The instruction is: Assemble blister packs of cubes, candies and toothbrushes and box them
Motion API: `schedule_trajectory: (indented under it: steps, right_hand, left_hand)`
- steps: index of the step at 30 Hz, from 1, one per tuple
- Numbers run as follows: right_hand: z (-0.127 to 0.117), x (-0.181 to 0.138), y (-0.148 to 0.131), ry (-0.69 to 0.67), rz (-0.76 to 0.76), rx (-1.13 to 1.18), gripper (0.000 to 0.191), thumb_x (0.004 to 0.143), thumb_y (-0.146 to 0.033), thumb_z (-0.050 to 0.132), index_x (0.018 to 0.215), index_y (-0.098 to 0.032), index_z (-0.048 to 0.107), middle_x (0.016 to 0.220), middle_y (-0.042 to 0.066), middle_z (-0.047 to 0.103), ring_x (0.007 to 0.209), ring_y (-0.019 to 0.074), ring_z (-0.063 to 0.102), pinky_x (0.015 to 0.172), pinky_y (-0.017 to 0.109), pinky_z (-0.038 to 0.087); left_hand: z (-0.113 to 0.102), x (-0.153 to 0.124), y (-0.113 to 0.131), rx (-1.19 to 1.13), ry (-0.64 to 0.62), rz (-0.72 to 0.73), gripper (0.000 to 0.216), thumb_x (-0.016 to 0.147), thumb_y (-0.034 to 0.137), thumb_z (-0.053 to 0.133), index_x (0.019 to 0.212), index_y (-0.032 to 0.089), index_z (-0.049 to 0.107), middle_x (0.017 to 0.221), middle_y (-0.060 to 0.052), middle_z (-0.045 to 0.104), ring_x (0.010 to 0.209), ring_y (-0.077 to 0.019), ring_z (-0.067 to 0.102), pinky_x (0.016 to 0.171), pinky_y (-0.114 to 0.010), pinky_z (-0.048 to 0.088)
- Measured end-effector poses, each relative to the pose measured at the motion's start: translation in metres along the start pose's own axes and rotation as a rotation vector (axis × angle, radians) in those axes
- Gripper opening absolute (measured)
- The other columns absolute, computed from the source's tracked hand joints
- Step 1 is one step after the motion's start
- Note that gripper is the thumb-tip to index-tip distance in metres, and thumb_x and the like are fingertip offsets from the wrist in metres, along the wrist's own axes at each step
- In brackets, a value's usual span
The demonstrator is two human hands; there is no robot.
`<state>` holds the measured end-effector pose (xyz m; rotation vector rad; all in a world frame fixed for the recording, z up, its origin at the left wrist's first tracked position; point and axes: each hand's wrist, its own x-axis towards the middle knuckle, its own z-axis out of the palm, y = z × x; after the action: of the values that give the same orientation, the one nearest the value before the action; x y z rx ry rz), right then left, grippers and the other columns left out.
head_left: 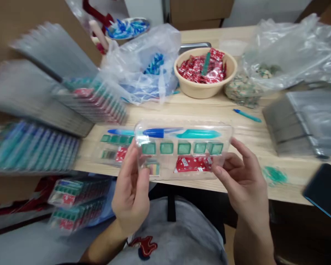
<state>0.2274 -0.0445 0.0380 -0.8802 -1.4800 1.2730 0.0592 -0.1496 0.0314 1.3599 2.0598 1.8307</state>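
Note:
Both hands hold up a clear plastic tray (pixel 168 173) above the table's front edge. My left hand (pixel 132 195) grips its left end, and my right hand (pixel 242 176) pinches its lower right side. Along the tray's top lies a blue and turquoise pen (pixel 182 133). Below it runs a row of green translucent squares (pixel 184 148). A red patterned packet (pixel 193 164) sits at the lower right, and a small striped piece (pixel 153 169) at the lower left. Behind my left hand, another filled tray (pixel 110 151) lies on the table.
A cream bowl (pixel 204 88) of red packets stands at the back. Plastic bags (pixel 146 62) lie beside it. Stacked trays (pixel 38 147) crowd the left, and more clear trays (pixel 306 121) the right. A loose pen (pixel 247 115), green bands (pixel 275 175) and a dark phone-like object (pixel 324 189) lie rightward.

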Motion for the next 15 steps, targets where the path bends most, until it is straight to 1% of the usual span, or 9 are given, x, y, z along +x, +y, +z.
schedule_trajectory:
  steps: [2,4,6,8,10,12,14,15]
  right_hand:
    - [0.021,0.006,-0.005,-0.048,-0.064,-0.022,0.060,0.086,-0.026,0.068,0.139,-0.036,0.043,0.088,0.000,0.066,0.080,0.0145,0.065,0.071,0.031,0.058]
    - [0.045,0.012,-0.010,-0.098,-0.136,-0.058,0.065,0.087,-0.026,0.066,0.144,-0.037,0.038,0.088,0.000,0.064,0.079,0.0140,0.063,0.070,0.030,0.057]
    - [0.071,0.018,-0.014,-0.162,-0.222,-0.115,0.062,0.089,-0.028,0.063,0.145,-0.035,0.038,0.084,-0.001,0.062,0.074,0.0131,0.059,0.069,0.029,0.055]
    - [0.094,0.024,-0.013,-0.243,-0.295,-0.198,0.052,0.092,-0.031,0.058,0.142,-0.030,0.045,0.080,0.000,0.060,0.070,0.0128,0.056,0.068,0.028,0.054]
    - [0.112,0.029,-0.008,-0.330,-0.314,-0.314,0.044,0.095,-0.036,0.052,0.137,-0.023,0.053,0.080,0.002,0.061,0.068,0.0132,0.055,0.067,0.029,0.052]
    - [0.123,0.032,0.000,-0.420,-0.282,-0.432,0.043,0.096,-0.041,0.049,0.131,-0.018,0.059,0.079,0.004,0.063,0.067,0.0139,0.055,0.065,0.030,0.050]
    - [0.127,0.032,0.008,-0.489,-0.242,-0.484,0.043,0.097,-0.043,0.047,0.126,-0.017,0.063,0.078,0.005,0.064,0.066,0.0138,0.056,0.066,0.030,0.049]
    - [0.128,0.032,0.010,-0.510,-0.229,-0.475,0.042,0.097,-0.043,0.046,0.125,-0.018,0.064,0.078,0.004,0.064,0.066,0.0134,0.056,0.067,0.029,0.049]
  left_hand:
    - [-0.012,0.012,-0.003,0.010,0.097,0.002,0.048,0.098,0.022,0.048,0.139,0.048,0.045,0.147,0.013,0.048,0.139,-0.0167,0.043,0.110,-0.031,0.049]
    - [-0.026,0.028,-0.008,0.036,0.191,0.003,0.044,0.099,0.024,0.048,0.138,0.044,0.048,0.145,0.011,0.052,0.138,-0.0196,0.045,0.115,-0.038,0.045]
    - [-0.044,0.046,-0.015,0.111,0.255,0.002,0.039,0.099,0.028,0.048,0.136,0.040,0.052,0.141,0.010,0.056,0.133,-0.0219,0.051,0.115,-0.042,0.044]
    - [-0.062,0.063,-0.025,0.215,0.276,-0.027,0.035,0.098,0.029,0.049,0.131,0.036,0.058,0.135,0.008,0.061,0.126,-0.0214,0.057,0.111,-0.041,0.046]
    - [-0.077,0.075,-0.038,0.312,0.229,-0.105,0.033,0.096,0.027,0.050,0.126,0.028,0.063,0.129,0.003,0.066,0.120,-0.0213,0.061,0.109,-0.040,0.048]
    - [-0.087,0.082,-0.054,0.377,0.115,-0.215,0.032,0.092,0.023,0.052,0.120,0.021,0.067,0.124,-0.003,0.069,0.118,-0.0237,0.062,0.109,-0.044,0.047]
    - [-0.092,0.083,-0.069,0.384,0.014,-0.304,0.032,0.090,0.021,0.052,0.118,0.018,0.068,0.121,-0.006,0.070,0.117,-0.0253,0.063,0.110,-0.047,0.045]
    - [-0.094,0.082,-0.074,0.365,-0.006,-0.328,0.033,0.090,0.022,0.052,0.118,0.019,0.067,0.121,-0.006,0.070,0.116,-0.0251,0.064,0.110,-0.047,0.045]
